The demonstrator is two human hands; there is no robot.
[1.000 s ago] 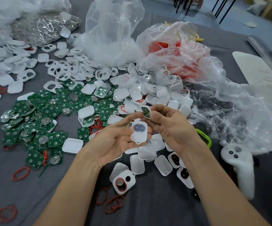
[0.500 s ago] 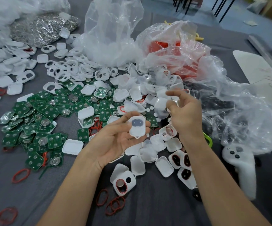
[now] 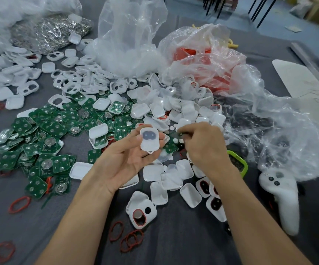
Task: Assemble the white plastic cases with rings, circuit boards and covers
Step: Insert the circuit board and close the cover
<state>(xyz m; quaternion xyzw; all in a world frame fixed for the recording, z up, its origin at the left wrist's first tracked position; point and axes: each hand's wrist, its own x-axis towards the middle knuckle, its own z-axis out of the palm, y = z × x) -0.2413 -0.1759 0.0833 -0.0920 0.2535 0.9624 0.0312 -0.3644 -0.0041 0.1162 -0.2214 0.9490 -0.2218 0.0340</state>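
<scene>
- Head view: the left hand (image 3: 124, 159) lies palm up above the desk (image 3: 174, 245). Its thumb and fingers (image 3: 161, 135) pinch a white case (image 3: 149, 139) by the edges, and a dark oval patch shows on the upper part of the case.
- Head view: the right hand (image 3: 204, 146) reaches into the loose parts just right of the case, knuckles up and fingers curled down. Whether they have hold of anything cannot be told.
- Head view: a green circuit board (image 3: 171, 147) lies just under those fingertips, and the main heap of circuit boards (image 3: 45, 131) is well to the left.
- Judgement: the step looks like fetching the next part. Take a single piece, keep the case level and steady, and seat the part squarely before pressing.
- Head view: plain covers (image 3: 153, 172) lie just below the hands and red rings (image 3: 131, 238) nearer the body, both within easy reach.
</scene>
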